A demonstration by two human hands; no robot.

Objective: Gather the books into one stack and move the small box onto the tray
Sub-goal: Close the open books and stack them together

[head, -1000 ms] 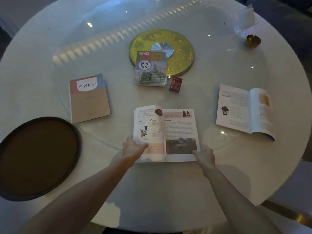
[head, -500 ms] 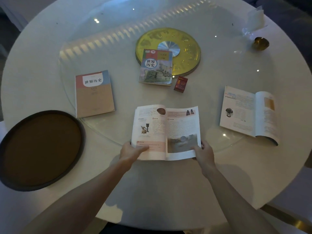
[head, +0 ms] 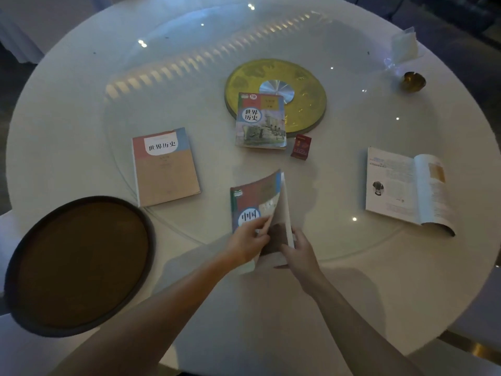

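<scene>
Both hands hold the near book (head: 256, 202), folded almost shut and lifted off the table, its cover facing left. My left hand (head: 248, 240) grips the cover side, and my right hand (head: 299, 252) grips the back. A closed pink-and-tan book (head: 164, 166) lies to the left. Another closed book (head: 260, 121) lies partly on a gold disc. An open book (head: 406, 188) lies at the right. The small red box (head: 301, 147) stands just right of the middle book. The dark round tray (head: 78, 264) sits at the near left, with nothing on it.
The round white table (head: 81, 90) carries a glass turntable with a gold disc (head: 306, 104) at its centre. A small brass bowl (head: 413, 81) and a clear napkin holder (head: 404, 46) stand at the far right edge.
The near book lay open flat with a hand on each lower corner. Both hands have folded its halves together and lifted it, so the cover now shows.
</scene>
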